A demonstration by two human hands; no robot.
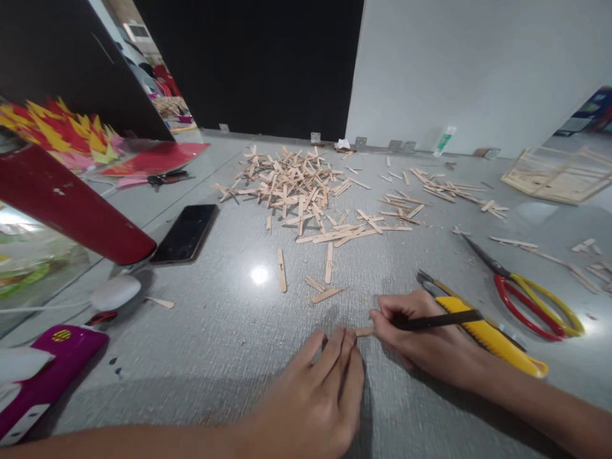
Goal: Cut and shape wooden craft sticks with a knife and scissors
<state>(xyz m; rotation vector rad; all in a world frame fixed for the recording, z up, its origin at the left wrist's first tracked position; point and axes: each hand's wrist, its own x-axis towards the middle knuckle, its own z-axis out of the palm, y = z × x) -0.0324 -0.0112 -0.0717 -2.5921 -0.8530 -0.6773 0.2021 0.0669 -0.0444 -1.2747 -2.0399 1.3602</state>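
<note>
My left hand (325, 389) presses its fingertips on a short wooden craft stick (364, 332), pinning it flat to the grey table; most of the stick is under the fingers. My right hand (421, 331) grips a slim black pen (442, 320) in a writing hold at the stick's right end. The pen's tip is hidden by the fingers. Just beyond the hands lie a cut stick piece (327, 295) and two slotted craft sticks, one at the left (282, 271) and one nearer the middle (329, 262). Beside my right forearm rests a yellow utility knife (492, 341).
A heap of craft sticks (296, 185) spreads across the back. Scissors (530, 293) with red and yellow handles lie at the right, before a small wooden frame (559, 175). At the left are a phone (185, 234), a red cylinder (71, 197) and a purple device (57, 376).
</note>
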